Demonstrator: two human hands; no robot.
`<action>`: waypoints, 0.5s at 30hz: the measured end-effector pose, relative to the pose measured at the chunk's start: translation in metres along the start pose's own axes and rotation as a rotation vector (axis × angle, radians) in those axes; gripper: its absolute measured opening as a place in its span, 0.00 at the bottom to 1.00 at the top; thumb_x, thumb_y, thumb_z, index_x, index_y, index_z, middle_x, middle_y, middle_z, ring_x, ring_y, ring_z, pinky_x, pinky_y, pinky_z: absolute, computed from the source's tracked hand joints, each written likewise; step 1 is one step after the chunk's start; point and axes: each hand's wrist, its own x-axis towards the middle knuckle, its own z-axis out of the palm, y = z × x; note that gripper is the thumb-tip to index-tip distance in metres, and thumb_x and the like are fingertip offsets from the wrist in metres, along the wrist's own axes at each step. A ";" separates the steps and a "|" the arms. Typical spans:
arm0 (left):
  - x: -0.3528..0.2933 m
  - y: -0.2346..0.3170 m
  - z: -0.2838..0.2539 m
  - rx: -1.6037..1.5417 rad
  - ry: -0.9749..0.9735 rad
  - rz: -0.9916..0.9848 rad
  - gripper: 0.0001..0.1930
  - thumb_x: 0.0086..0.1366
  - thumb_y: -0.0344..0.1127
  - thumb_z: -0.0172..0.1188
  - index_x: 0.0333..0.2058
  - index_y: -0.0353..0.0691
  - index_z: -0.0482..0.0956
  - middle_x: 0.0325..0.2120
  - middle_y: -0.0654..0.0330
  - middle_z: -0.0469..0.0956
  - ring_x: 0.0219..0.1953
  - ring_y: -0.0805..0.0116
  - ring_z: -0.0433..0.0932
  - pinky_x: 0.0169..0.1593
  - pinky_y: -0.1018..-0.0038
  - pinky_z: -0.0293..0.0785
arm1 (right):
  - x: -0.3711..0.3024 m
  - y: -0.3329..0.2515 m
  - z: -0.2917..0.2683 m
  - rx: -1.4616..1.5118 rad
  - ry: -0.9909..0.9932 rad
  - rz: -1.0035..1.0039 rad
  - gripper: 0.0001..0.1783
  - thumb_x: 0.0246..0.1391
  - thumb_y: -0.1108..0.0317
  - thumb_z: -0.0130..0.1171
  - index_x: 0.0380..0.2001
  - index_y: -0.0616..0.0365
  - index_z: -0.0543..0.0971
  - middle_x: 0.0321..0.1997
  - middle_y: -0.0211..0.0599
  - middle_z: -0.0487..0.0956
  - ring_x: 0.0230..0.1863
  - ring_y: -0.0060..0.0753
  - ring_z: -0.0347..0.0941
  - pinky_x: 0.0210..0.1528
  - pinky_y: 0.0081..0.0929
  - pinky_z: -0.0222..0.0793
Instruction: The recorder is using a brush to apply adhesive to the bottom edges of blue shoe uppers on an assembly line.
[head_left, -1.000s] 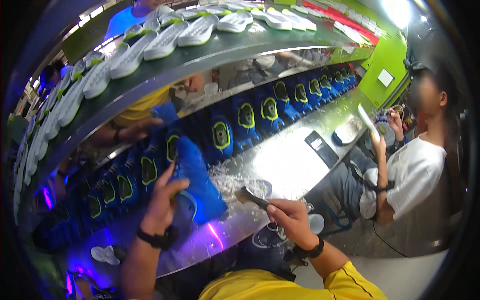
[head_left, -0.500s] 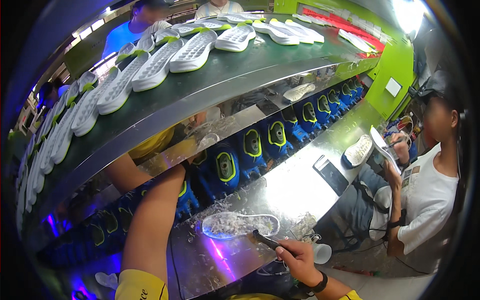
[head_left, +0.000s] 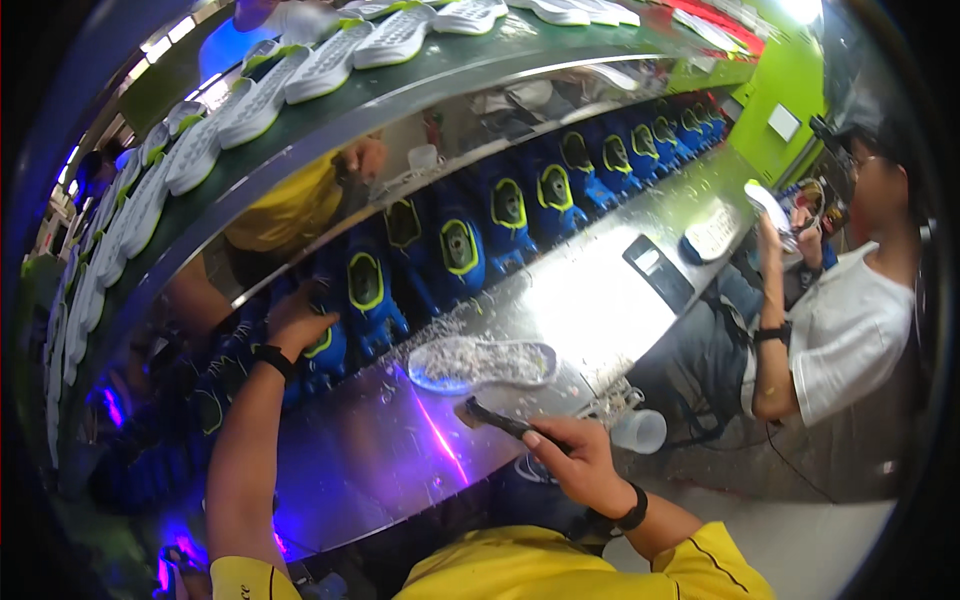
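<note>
My right hand (head_left: 582, 462) is closed around the black handle of a brush (head_left: 500, 420). The brush head hangs just below a white shoe sole (head_left: 530, 363), apart from it. That sole lies flat on the metal bench (head_left: 370, 450), its inside covered with white shreds. At the left, my left hand (head_left: 297, 320) reaches into a row of blue shoe uppers with yellow-green collars. Its curved fingers are on one blue shoe upper (head_left: 325, 362), and the fingertips are partly hidden. Another blue shoe upper (head_left: 366, 285) stands right beside it.
White soles (head_left: 325, 60) line a green conveyor (head_left: 400, 80) above the shoes. A dark flat device (head_left: 658, 273), another sole (head_left: 710, 235) and a translucent cup (head_left: 638, 430) are on the right. A co-worker (head_left: 850, 330) sits there, handling a sole. Shreds and cords lie near the cup.
My left hand has moved left along the row and now shows on a shoe upper. The brush has come away from the sole toward me. The co-worker's sole has turned.
</note>
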 end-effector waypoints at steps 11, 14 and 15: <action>-0.100 -0.040 -0.043 -1.437 -0.148 -0.184 0.24 0.63 0.32 0.71 0.58 0.35 0.80 0.50 0.56 0.84 0.50 0.62 0.84 0.60 0.66 0.78 | -0.037 -0.020 -0.008 -0.059 0.019 -0.085 0.13 0.64 0.64 0.67 0.45 0.62 0.87 0.25 0.42 0.81 0.23 0.23 0.72 0.27 0.26 0.66; -0.186 -0.070 -0.040 -1.870 -0.152 -0.039 0.26 0.73 0.40 0.62 0.65 0.35 0.73 0.60 0.53 0.78 0.63 0.56 0.76 0.69 0.59 0.70 | -0.039 -0.018 0.005 -0.026 -0.038 -0.103 0.13 0.64 0.63 0.67 0.44 0.62 0.87 0.25 0.42 0.81 0.22 0.22 0.72 0.26 0.25 0.67; -0.213 -0.077 -0.041 -2.045 -0.217 -0.005 0.27 0.76 0.44 0.58 0.67 0.35 0.70 0.64 0.53 0.76 0.67 0.54 0.74 0.73 0.56 0.67 | -0.040 -0.017 0.012 -0.013 -0.045 -0.101 0.13 0.64 0.63 0.67 0.44 0.62 0.87 0.24 0.43 0.81 0.22 0.22 0.72 0.26 0.26 0.67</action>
